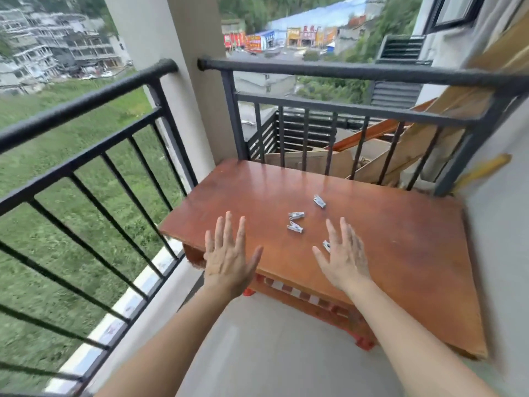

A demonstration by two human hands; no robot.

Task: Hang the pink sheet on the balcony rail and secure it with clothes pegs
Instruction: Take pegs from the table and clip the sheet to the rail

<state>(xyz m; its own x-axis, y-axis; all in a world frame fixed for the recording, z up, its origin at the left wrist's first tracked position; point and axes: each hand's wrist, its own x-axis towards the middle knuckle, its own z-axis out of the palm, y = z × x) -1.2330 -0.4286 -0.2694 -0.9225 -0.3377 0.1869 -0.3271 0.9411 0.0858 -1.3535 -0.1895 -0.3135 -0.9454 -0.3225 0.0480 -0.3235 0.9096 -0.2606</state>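
My left hand and right hand hover, fingers spread wide, empty; pegs lie ready mid-frame on the surface.

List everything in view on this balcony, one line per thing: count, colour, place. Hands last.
clothes pegs: four, pale grey, loose on the table top; one partly hidden behind the right hand
table: one, reddish-brown wood, in the balcony corner by the rail
balcony rail: two sections, black metal, along the left side and ahead
pillar: one, off-white, between the rail sections
planks: several, light brown, leaning beyond the rail ahead
floor: grey, under the table
pink sheet: none in view
left hand: one, fingers spread, over the table's near corner, holding nothing
right hand: one, fingers spread, over the table beside the pegs, holding nothing
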